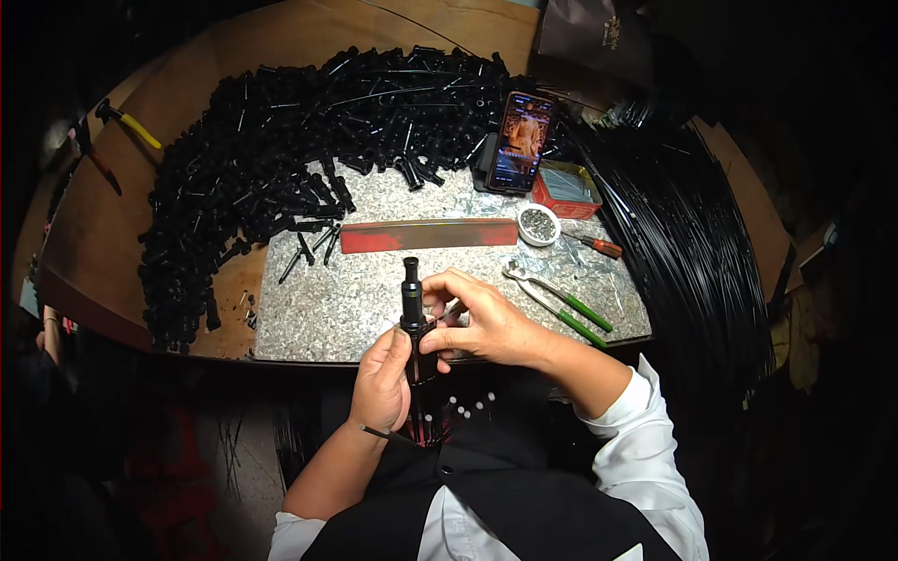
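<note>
Head view: grey speckled stone slab (374, 299) on a round wooden table (281, 37), room dark. Left hand (383, 379) clamped on an upright black tube part (412, 290) at the slab's near edge; right hand (482, 323) pinches it too. Black parts heap (281, 150) covers the far-left. Red bar (428, 235), phone (522, 140), small bowl (539, 224), green-handled pliers (561, 299) right.

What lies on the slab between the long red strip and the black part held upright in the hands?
Head view: only bare speckled slab between red strip and black part.
</note>
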Motion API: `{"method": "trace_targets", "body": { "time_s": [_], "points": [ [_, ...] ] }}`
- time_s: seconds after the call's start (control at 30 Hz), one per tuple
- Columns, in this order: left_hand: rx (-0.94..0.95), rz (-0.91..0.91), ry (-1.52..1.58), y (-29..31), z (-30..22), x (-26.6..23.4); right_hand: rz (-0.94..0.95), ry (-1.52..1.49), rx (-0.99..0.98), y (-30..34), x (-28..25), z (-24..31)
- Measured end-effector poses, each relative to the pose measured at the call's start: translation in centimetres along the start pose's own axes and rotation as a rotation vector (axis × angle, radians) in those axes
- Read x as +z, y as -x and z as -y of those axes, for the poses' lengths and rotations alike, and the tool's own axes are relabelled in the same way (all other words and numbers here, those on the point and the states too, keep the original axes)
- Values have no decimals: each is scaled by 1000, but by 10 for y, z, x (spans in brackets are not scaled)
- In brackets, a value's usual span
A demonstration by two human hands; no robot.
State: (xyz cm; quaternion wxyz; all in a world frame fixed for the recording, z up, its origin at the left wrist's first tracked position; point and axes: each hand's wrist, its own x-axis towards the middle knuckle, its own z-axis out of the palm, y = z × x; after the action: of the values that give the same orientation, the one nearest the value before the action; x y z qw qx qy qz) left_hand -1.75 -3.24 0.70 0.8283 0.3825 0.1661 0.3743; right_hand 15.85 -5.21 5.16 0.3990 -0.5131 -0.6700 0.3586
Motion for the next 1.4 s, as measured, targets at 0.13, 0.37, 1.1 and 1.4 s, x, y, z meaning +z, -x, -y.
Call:
{"method": "trace_targets", "body": {
  "time_s": [0.13,0.37,1.1,1.4],
  "points": [
    [41,-71,-59,0,4,-3,-70,-181,206,14,15,-18],
    [-39,52,113,3,-10,-4,1,-635,431,18,41,-9],
    [55,289,244,-5,-3,-33,16,-722,232,28,53,-8],
    [6,125,299,-3,-1,-32,-27,-720,215,28,54,-5]
  ]
}}
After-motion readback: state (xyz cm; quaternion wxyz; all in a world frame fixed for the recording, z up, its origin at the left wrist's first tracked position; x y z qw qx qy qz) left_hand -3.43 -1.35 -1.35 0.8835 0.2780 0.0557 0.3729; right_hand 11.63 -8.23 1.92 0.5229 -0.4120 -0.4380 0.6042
